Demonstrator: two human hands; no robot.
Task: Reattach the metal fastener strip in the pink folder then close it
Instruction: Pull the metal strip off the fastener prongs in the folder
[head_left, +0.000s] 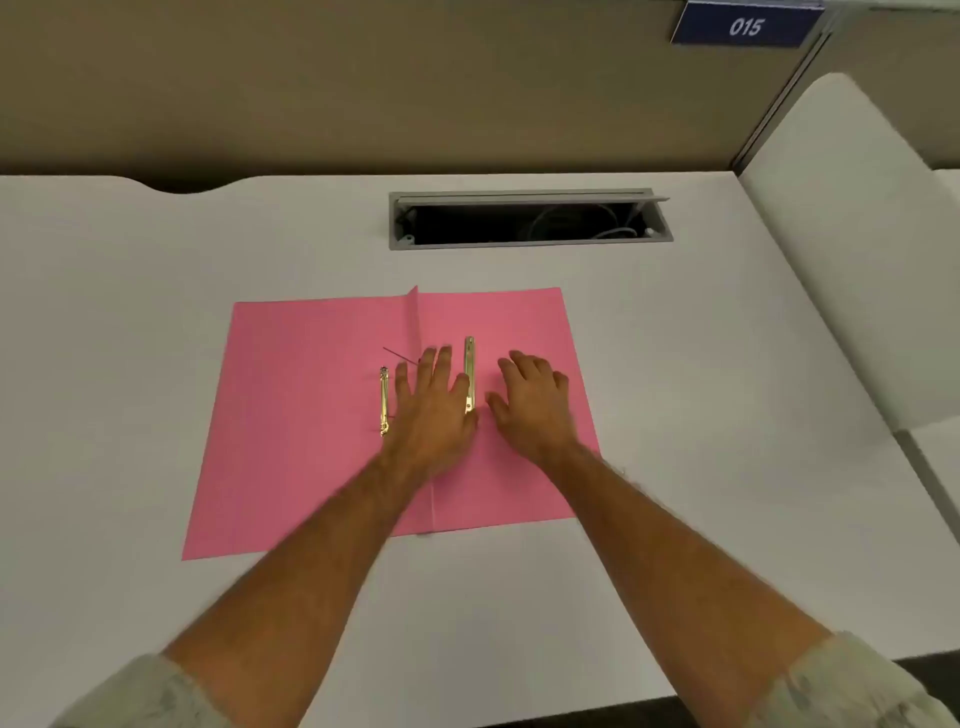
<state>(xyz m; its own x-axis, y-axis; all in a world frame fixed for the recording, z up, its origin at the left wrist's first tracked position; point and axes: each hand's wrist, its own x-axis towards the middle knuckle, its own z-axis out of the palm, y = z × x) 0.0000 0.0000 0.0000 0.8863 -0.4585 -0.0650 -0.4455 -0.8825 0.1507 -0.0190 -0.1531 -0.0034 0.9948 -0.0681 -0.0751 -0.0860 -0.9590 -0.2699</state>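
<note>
The pink folder (311, 415) lay open on our worktop (156, 249). Our left hand (434, 402) and right hand (530, 402) rested flat, fingers spread and grasping nothing, on either side of one metal strip (469, 371); another strip (384, 400) lay left.

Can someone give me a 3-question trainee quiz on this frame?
1. True or false: the pink paper folder lies open on the white desk.
2. How many gold metal fastener strips show?
3. Which of the hands touches the right-hand strip? A left B right C neither

Key:
1. True.
2. Two; the other, left strip, lies beside the fold.
3. A: the left hand rests flat against it; the right hand lies apart.
</note>
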